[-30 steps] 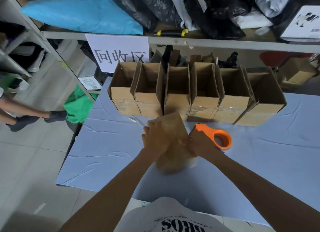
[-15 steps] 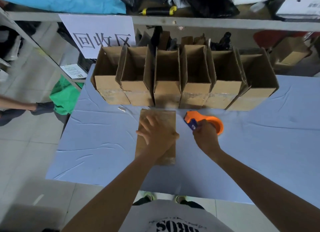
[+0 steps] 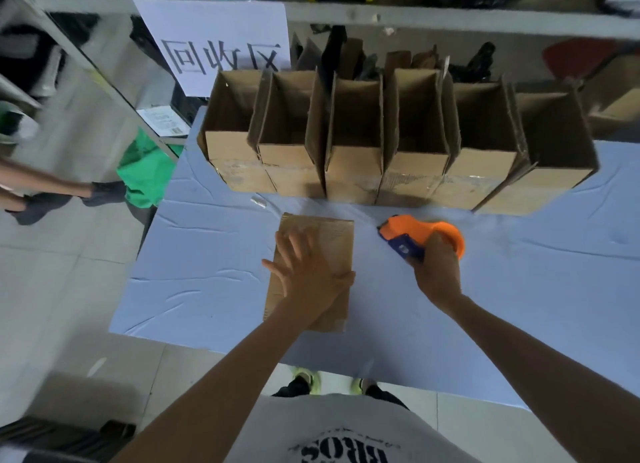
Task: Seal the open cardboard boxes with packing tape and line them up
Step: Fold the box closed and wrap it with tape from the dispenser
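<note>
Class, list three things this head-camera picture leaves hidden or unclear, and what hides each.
1. Middle of the brown box: covered by the left hand.
2. Tape roll in the orange dispenser: hidden by the right hand and casing.
3. Top-shelf items: cut off by the upper frame edge.

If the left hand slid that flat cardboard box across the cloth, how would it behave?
The flat cardboard box probably slides easily: it looks thin and light. It may bunch the wrinkled blue cloth. Under the open left hand it looks fairly stiff.
</note>
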The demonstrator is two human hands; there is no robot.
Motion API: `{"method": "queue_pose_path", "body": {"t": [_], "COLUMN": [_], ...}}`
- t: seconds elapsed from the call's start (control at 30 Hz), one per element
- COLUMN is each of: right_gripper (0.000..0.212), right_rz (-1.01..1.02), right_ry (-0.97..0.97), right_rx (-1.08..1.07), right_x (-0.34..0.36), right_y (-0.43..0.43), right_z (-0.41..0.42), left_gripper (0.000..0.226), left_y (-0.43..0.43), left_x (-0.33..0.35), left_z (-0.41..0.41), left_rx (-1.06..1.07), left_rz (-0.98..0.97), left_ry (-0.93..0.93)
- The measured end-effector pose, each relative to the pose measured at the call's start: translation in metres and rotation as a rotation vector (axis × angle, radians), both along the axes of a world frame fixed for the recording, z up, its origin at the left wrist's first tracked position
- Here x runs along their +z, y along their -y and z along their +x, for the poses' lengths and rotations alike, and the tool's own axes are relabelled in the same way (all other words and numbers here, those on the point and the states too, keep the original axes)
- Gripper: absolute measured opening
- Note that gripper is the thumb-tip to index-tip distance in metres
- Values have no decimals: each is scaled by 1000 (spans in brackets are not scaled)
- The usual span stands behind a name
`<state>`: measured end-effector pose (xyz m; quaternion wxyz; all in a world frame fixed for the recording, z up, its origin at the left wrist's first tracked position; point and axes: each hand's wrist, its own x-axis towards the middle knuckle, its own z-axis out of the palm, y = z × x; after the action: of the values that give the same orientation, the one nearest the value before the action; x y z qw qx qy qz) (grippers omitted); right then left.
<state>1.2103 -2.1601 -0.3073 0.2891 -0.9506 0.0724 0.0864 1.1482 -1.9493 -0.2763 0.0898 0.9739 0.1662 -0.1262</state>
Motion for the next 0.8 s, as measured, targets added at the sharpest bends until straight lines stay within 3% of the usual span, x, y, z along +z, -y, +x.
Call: {"method": "queue_pose_path", "body": {"t": [0.07,0.13,0.23,0.33,0.4,0.63,0.8], "right_gripper": [22,22,23,25,24,27,65], "right_rz": [8,-45,-87,-98,-93,-105,49], "right_ry": [161,303,401,494,528,422,129], "right_rx": [183,352,498,580,608,651,634], "right_x": [12,29,54,69,75,79,80], "right_y": [2,1,-3,-7,-8,-1,3], "right_z": [-11,-18,-20,-18,-18,-7,6], "left_gripper": [104,93,77,48,34,29,18], "left_y": [-4,-9,-13,-16,-20,-22,-18], "left_x": [10,24,40,45,43,53,59], "left_z": [5,14,24,25,24,33,41], "left_rx": [-35,-108,-310,-507,-573,-684,-318], "left_rz": [-79,-247,-397,-541,-491,-468,-721], "left_ry": [96,325,576,460,404,435,346]}}
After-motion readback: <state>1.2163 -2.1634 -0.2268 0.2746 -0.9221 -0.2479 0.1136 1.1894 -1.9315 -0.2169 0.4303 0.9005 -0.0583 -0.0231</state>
